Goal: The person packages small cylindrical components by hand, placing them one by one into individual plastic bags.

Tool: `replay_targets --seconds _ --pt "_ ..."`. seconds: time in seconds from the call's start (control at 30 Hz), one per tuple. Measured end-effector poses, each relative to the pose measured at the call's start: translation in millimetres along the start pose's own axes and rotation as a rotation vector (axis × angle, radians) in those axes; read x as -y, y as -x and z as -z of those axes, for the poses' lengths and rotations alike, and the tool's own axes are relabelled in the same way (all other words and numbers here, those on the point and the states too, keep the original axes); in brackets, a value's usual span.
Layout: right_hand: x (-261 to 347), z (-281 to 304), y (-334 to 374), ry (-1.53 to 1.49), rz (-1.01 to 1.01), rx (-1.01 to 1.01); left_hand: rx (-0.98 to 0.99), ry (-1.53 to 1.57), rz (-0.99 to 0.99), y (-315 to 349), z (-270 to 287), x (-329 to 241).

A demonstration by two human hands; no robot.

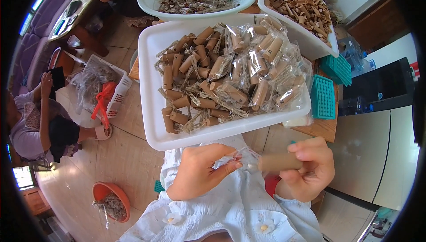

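White cloth of the wearer's garment [202, 217], with small flowers on it, fills the lower middle, nearest the camera. Just beyond the lap runs the near rim of a white tray [150, 109], heaped with brown cylinders tied with dry strands; those toward its right side are in clear bags. Behind it, close together, stand a pale basin [148, 0] of small wrapped pieces and a white bin [306, 47] of brown chips. To the tray's right, teal racks [323, 96] crowd the wooden table [326, 130], whose edge shows below them. Open room lies to the left: tiled floor [137, 164] stretches out to an orange bowl [127, 200] and a seated person [33, 129], both well apart from the hands.

Both hands are over the lap, just short of the tray's near rim. The left hand [199, 169] has its thumb and forefinger pinched on a clear wrapper [250, 157]. The right hand [306, 166] is clamped, thumb against fingers, around the right end of a brown cylinder [278, 162], held roughly level. Its other end meets the wrapper; blur hides whether it sits inside.
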State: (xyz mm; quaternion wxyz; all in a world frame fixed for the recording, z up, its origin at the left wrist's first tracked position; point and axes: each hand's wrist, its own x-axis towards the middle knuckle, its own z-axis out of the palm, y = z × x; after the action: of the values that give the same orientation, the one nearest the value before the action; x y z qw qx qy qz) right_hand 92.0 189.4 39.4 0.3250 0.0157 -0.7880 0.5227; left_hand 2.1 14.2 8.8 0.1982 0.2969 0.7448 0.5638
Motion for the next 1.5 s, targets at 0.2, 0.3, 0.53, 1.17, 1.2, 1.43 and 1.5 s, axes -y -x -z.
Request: replay_targets --seconds 0.2,0.3,0.53,1.17,1.2,1.43,1.5 --pt "0 -5 2 0.179 0.001 0.015 0.016 -0.010 -0.013 -1 -2 0" --pt "-1 -9 -2 0.179 -0.045 0.089 0.022 -0.027 -0.006 -2 -2 0" --pt "-4 -15 -10 0.213 -0.040 0.168 0.025 -0.044 0.007 -5 -2 1" --pt "-16 -21 -12 0.217 0.100 0.326 0.105 0.150 0.018 -2 2 4" --pt "-15 -20 -14 0.317 0.162 0.384 0.107 0.151 0.016 -2 2 3" --pt "-30 -28 -6 0.156 0.086 0.530 0.146 0.202 0.040 -2 4 8" --pt "-32 -26 -1 0.002 -0.034 0.510 0.174 0.176 0.071 -2 3 10"
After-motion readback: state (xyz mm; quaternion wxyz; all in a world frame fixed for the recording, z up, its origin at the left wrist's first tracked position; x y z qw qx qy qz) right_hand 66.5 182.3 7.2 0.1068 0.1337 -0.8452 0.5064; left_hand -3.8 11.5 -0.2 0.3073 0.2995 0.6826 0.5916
